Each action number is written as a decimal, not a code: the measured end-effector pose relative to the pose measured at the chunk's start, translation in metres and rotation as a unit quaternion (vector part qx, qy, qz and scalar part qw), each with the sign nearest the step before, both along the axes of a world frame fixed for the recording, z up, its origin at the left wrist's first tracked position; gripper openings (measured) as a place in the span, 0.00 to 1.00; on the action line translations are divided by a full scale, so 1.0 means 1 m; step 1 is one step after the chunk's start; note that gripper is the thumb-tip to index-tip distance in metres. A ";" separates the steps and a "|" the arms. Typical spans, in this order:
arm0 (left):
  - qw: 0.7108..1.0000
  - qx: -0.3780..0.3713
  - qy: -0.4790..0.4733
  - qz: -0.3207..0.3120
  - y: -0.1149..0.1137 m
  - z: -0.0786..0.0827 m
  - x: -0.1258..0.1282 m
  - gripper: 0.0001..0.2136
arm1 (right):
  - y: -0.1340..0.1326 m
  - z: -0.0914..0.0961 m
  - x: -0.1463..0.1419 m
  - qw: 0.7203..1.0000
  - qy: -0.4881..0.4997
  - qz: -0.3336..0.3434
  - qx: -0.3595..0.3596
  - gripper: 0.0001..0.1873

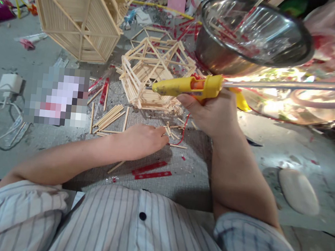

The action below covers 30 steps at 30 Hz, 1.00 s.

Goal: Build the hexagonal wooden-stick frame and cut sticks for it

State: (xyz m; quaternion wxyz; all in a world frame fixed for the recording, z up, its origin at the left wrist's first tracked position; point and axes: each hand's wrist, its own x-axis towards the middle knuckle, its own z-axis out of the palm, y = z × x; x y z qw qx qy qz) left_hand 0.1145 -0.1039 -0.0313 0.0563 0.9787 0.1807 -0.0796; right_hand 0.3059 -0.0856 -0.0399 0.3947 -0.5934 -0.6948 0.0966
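Note:
My right hand (pixel 220 113) is wrapped round a yellow hot glue gun (pixel 186 86). A long clear glue stick (pixel 257 85) runs out of its back end. The gun's nozzle points left, over an open frame of wooden sticks (pixel 128 86); whether it touches the frame I cannot tell. Low over the table, my left hand (pixel 150 139) has its fingers curled together by some short cut sticks (pixel 171 131). What sits between those fingertips, if anything, is hidden. Longer loose sticks (pixel 109 118) lie to the left of it, and a red cord (pixel 184 131) to the right.
A larger panelled stick structure (pixel 68 17) stands at the back left. Behind the glue gun is a steel bowl (pixel 215 57) holding plastic wrappers. Red plastic strips (pixel 153 175) lie near my body. A white charger (pixel 10 83) with cables is at left, a pale oval object (pixel 299 191) at right.

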 end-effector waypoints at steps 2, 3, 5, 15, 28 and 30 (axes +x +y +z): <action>1.000 0.001 0.002 -0.001 0.000 -0.001 0.000 0.09 | 0.000 0.001 0.000 1.000 -0.001 -0.005 0.004 0.31; 1.000 0.002 0.002 -0.002 0.000 -0.001 0.000 0.09 | 0.000 0.001 0.000 1.000 -0.003 -0.006 0.004 0.31; 1.000 0.004 0.000 -0.004 0.000 -0.003 -0.001 0.09 | -0.001 0.002 0.000 1.000 -0.006 0.000 -0.005 0.29; 0.999 0.021 -0.034 -0.012 0.000 -0.009 -0.003 0.07 | -0.002 0.004 0.003 1.000 -0.018 0.003 -0.005 0.30; 1.000 -0.001 -0.004 -0.007 0.001 -0.005 -0.003 0.09 | -0.003 0.006 0.008 1.000 -0.003 -0.009 0.004 0.28; 1.000 -0.003 0.001 -0.006 0.001 -0.004 -0.003 0.09 | -0.004 0.006 0.009 1.000 -0.003 -0.012 0.002 0.27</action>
